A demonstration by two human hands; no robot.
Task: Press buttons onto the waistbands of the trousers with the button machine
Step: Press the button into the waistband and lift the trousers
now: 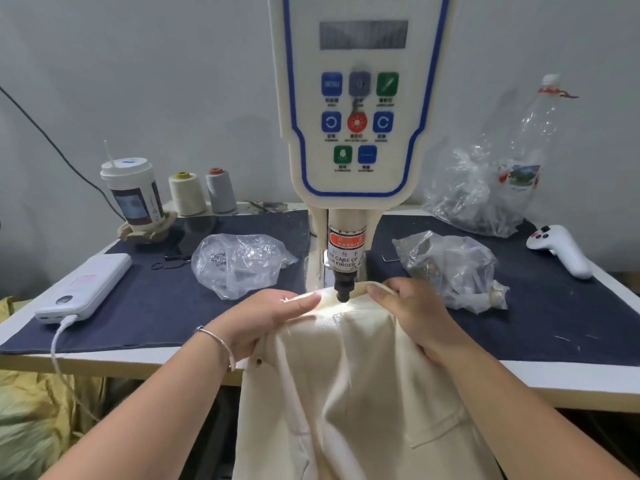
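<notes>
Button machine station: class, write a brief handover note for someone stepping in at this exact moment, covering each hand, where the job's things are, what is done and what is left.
Left hand: grips the cream trousers at the waistband, left of the press head.
Right hand: pinches the waistband on the right side of the head.
Things: the waistband lies lit under the head of the button machine; the legs hang off the table's front edge. Clear bags sit on the dark mat on either side.
Done: waistband positioned.
Left: no pressed button shows at the head yet; press it while keeping fingers clear, as the warning label says.
</notes>
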